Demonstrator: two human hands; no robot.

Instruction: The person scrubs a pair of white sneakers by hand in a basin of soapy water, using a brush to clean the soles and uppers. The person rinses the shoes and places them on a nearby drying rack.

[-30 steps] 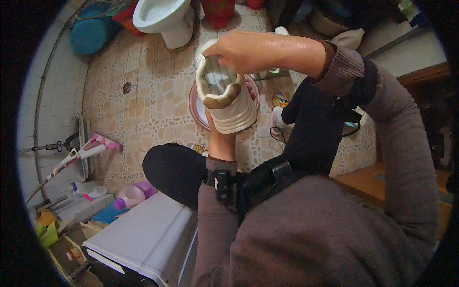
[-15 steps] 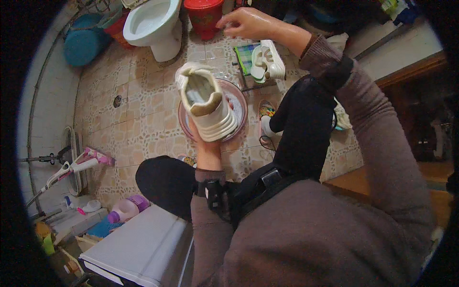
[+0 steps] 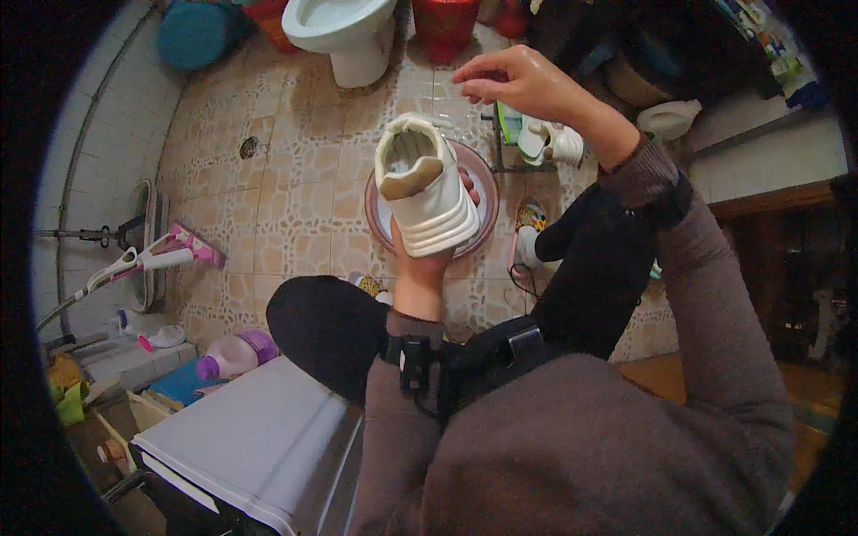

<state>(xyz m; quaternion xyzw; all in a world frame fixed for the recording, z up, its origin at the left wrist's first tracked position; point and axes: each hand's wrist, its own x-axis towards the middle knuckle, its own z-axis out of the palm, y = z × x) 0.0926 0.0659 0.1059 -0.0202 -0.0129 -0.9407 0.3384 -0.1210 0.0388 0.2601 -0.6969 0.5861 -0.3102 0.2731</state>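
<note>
My left hand grips a white sneaker from underneath, with some fingertips showing at its right side. The heel, with a brown patch inside the collar, points toward me. Below the shoe stands a round basin with a pinkish-brown rim and whitish contents; the shoe hides much of it. Up to the right, my right hand hangs in the air with fingers slightly bent and thumb apart, nothing visible in it. Beneath that hand, another white shoe and a pale insole lie on a small low stand.
A white toilet and a red bucket stand at the back. Along the left wall are a pink-and-white mop and a purple-capped jug. A white-topped cabinet is near my left arm. A floor drain lies left.
The view has shifted, so most things appear farther right. The sneaker has turned slightly in my left hand. My right hand stays raised, its fingers similarly bent.
</note>
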